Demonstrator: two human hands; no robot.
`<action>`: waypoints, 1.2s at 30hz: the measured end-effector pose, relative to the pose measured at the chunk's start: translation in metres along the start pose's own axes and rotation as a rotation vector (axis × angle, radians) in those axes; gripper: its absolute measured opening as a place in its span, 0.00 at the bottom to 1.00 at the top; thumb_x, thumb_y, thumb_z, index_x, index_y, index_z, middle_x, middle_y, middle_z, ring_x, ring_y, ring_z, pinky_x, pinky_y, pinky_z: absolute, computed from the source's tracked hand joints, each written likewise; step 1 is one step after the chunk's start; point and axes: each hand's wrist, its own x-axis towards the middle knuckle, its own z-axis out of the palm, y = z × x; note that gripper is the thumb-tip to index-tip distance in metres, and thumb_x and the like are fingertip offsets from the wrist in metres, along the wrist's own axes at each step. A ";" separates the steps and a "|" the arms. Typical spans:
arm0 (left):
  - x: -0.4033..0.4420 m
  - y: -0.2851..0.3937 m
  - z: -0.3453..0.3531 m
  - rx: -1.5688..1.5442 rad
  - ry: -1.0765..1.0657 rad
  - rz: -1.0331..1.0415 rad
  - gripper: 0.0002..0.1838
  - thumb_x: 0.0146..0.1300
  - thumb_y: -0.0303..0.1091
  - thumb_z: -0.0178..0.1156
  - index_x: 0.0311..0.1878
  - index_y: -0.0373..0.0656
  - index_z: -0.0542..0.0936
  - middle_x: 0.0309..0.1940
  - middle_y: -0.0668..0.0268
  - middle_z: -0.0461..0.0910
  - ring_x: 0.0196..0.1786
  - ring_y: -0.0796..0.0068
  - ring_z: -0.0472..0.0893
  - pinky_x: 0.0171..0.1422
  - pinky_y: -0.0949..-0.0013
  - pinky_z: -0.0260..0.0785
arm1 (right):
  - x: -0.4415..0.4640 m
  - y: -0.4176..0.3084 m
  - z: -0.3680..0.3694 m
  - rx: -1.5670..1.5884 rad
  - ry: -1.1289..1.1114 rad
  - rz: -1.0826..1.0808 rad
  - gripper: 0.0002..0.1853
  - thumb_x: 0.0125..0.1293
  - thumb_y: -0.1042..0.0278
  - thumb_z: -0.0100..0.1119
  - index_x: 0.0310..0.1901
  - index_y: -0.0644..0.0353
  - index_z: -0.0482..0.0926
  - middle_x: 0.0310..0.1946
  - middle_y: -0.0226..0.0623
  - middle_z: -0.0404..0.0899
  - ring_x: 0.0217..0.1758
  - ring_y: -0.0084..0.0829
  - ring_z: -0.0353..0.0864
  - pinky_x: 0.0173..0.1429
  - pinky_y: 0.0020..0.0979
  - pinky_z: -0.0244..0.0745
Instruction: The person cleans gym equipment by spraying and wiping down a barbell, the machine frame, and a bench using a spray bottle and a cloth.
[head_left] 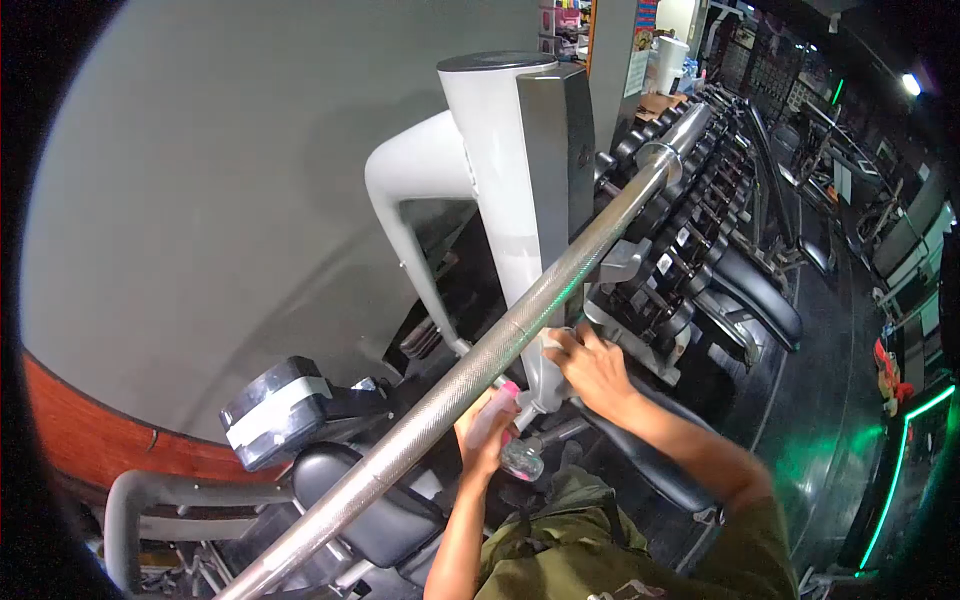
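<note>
My left hand [480,442] is wrapped round a spray bottle [522,462] with a pink nozzle and a clear body, below the long metal barbell [440,400]. Beyond the bar, my right hand [597,376] has its fingers bent over a whitish cloth [552,345]. That cloth is against the lower part of the white upright post [495,170] of a gym machine. The knurled bar crosses diagonally in front of the post, from lower left to upper right. Fingers partly hide both the bottle and the cloth.
Racks of dumbbells [685,240] run along the right, with black padded benches [755,295] beside them. A black padded seat [365,500] and a dark boxy part with a pale band [275,415] stand lower left. A grey wall [220,200] rises at left.
</note>
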 end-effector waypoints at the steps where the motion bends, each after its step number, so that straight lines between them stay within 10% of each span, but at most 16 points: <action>1: 0.000 -0.001 -0.002 -0.020 -0.012 0.013 0.14 0.65 0.38 0.63 0.36 0.34 0.81 0.30 0.62 0.81 0.24 0.74 0.80 0.29 0.70 0.73 | 0.002 0.005 0.001 -0.044 -0.042 -0.057 0.11 0.62 0.70 0.61 0.44 0.47 0.87 0.58 0.25 0.78 0.60 0.35 0.78 0.36 0.32 0.87; 8: -0.006 -0.005 -0.013 -0.090 -0.022 -0.032 0.16 0.67 0.42 0.67 0.41 0.35 0.82 0.33 0.64 0.82 0.29 0.76 0.80 0.31 0.72 0.74 | 0.028 0.018 -0.030 -0.073 0.080 -0.165 0.14 0.59 0.67 0.63 0.47 0.49 0.84 0.57 0.25 0.78 0.63 0.36 0.77 0.35 0.31 0.85; 16: -0.005 -0.022 -0.025 -0.108 -0.026 -0.056 0.18 0.69 0.36 0.64 0.53 0.31 0.83 0.39 0.58 0.84 0.30 0.73 0.82 0.32 0.70 0.76 | -0.003 -0.001 0.022 -0.158 -0.344 -0.210 0.16 0.57 0.70 0.64 0.49 0.55 0.85 0.58 0.34 0.78 0.55 0.34 0.80 0.34 0.30 0.81; 18: -0.004 -0.011 -0.015 -0.071 0.021 -0.057 0.20 0.66 0.46 0.64 0.42 0.33 0.82 0.34 0.60 0.83 0.26 0.74 0.81 0.29 0.70 0.74 | 0.001 -0.003 0.013 -0.131 -0.358 -0.177 0.17 0.58 0.71 0.63 0.51 0.53 0.85 0.58 0.32 0.78 0.53 0.33 0.82 0.35 0.30 0.81; 22: -0.002 -0.001 -0.011 -0.050 0.049 -0.089 0.20 0.64 0.47 0.61 0.36 0.35 0.82 0.31 0.61 0.83 0.23 0.74 0.80 0.29 0.69 0.73 | -0.014 -0.007 -0.026 0.161 0.035 0.039 0.19 0.59 0.73 0.63 0.52 0.43 0.86 0.58 0.24 0.79 0.47 0.31 0.86 0.35 0.36 0.84; 36: 0.012 -0.011 -0.008 0.031 0.021 -0.116 0.14 0.59 0.37 0.57 0.33 0.33 0.82 0.29 0.60 0.83 0.21 0.70 0.80 0.29 0.67 0.73 | -0.055 0.010 -0.001 0.261 0.270 0.179 0.16 0.60 0.73 0.67 0.48 0.39 0.87 0.57 0.19 0.81 0.37 0.29 0.88 0.35 0.34 0.86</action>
